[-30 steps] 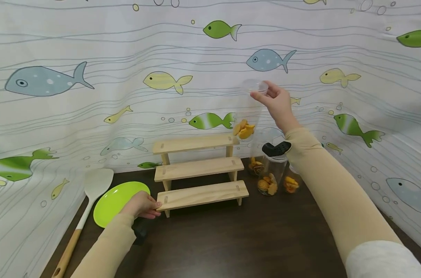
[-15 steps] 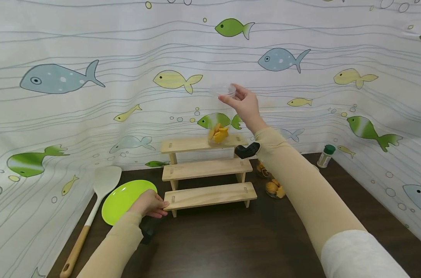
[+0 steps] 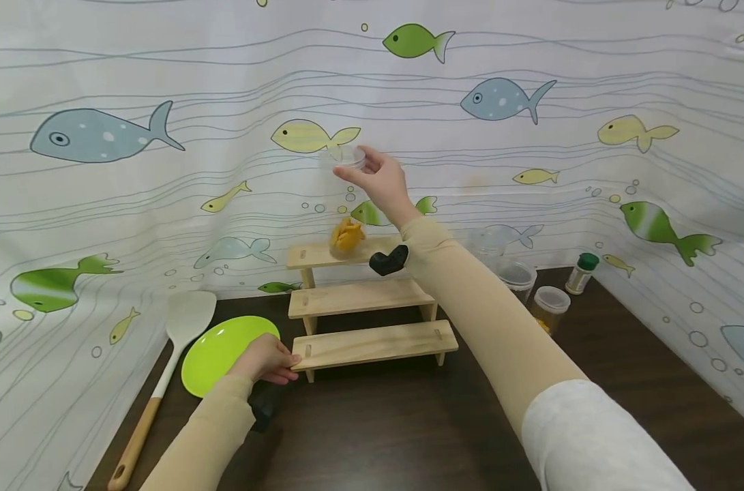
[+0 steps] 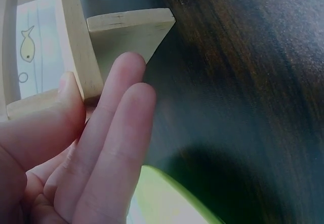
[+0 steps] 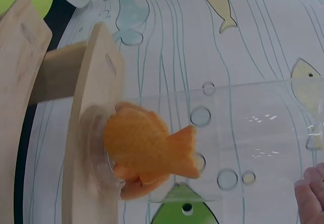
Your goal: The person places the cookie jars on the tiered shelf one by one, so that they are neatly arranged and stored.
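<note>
My right hand [image 3: 380, 181] grips the rim of a tall clear jar [image 3: 342, 194] with orange fish-shaped pieces [image 3: 347, 235] at its bottom. The jar is upright at the top step [image 3: 307, 255] of a wooden three-step stand, left of its middle; in the right wrist view its base [image 5: 98, 153] meets the step [image 5: 93, 82]. With thumb and fingers, my left hand [image 3: 264, 359] pinches the left end of the lowest step [image 3: 372, 346]. In the left wrist view two fingers [image 4: 119, 138] extend past the wood [image 4: 76, 36].
A green plate [image 3: 224, 348] and a long spatula [image 3: 163, 382] lie left of the stand. On the right are more clear jars [image 3: 517, 276], a lidded jar [image 3: 549, 307] and a green-capped shaker [image 3: 580, 274]. A fish-patterned cloth [image 3: 224, 82] rises behind.
My right hand has carried the jar leftward from beside the stand to its top step. My left hand keeps hold of the lowest step. The head view has shifted slightly.
</note>
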Tool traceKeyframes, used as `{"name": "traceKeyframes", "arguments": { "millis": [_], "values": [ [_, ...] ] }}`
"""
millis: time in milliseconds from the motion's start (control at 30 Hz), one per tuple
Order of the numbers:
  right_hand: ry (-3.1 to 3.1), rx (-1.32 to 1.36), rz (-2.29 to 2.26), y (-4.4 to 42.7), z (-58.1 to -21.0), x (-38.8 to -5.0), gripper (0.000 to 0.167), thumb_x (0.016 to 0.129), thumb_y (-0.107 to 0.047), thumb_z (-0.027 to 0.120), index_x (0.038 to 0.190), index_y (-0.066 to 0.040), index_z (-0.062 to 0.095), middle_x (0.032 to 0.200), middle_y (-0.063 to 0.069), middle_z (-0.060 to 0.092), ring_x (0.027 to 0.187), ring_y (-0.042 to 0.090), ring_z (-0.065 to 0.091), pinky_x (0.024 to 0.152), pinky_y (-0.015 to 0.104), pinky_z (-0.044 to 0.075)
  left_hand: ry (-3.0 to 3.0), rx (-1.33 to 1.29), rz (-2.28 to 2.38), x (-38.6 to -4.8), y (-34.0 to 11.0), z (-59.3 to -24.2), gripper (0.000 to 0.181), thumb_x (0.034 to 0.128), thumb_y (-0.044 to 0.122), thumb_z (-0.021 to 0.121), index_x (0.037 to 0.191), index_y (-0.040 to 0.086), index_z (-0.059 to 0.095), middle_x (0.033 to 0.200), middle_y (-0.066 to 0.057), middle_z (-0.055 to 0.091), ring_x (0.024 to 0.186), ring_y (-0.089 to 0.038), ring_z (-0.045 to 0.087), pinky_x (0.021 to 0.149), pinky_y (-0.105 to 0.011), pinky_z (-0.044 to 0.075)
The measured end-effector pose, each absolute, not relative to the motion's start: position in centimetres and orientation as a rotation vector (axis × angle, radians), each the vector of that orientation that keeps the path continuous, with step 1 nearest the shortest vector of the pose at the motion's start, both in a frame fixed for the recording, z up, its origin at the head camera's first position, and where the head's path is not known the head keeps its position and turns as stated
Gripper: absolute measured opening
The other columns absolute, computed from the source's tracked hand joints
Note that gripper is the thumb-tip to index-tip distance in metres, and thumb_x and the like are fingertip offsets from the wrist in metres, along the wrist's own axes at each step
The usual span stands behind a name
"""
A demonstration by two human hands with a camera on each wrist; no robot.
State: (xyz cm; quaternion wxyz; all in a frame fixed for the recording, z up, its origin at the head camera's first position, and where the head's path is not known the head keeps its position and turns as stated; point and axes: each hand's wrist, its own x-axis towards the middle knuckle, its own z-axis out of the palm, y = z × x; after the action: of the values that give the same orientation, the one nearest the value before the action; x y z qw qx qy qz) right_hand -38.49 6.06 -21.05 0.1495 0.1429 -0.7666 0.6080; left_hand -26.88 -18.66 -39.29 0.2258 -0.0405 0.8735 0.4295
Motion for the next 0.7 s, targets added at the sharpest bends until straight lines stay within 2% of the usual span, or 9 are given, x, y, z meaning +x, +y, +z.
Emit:
{"name": "traceKeyframes", "arguments": {
  "millis": [200,433,700],
  "values": [
    [-2.27,0.417,1.712,3.9,-21.6,-38.2,0.075,0.077,-0.041,0.077,0.142,-0.019,0.045,0.141,0.003,0.05,0.119,0.009,0.053,0.097,0.023,0.047,2.419,-0.122,1.194,-26.3,-18.5,-39.4,0.024,0.087,0.01,0.068,0.094,-0.013,0.064,0.077,-0.018,0.069,0.07,-0.025,0.071,0.064,-0.036,0.06],
    [-2.247,0.423,1.739,3.6,-21.9,-38.3,0.078,0.078,-0.042,0.076,0.144,-0.019,0.041,0.145,0.005,0.045,0.128,0.012,0.048,0.101,0.023,0.044,2.415,-0.123,1.187,-26.4,-18.4,-39.1,0.023,0.0877,0.009,0.067,0.093,-0.013,0.064,0.076,-0.017,0.069,0.07,-0.025,0.071,0.064,-0.035,0.06],
    [-2.338,0.427,1.574,3.3,-22.0,-38.1,0.082,0.082,-0.048,0.07,0.148,-0.019,0.033,0.146,0.006,0.043,0.128,0.013,0.048,0.101,0.024,0.044,2.452,-0.141,1.182,-26.3,-18.4,-39.5,0.023,0.0893,0.008,0.064,0.094,-0.014,0.063,0.077,-0.019,0.069,0.072,-0.027,0.071,0.066,-0.038,0.06]
  ]
}}
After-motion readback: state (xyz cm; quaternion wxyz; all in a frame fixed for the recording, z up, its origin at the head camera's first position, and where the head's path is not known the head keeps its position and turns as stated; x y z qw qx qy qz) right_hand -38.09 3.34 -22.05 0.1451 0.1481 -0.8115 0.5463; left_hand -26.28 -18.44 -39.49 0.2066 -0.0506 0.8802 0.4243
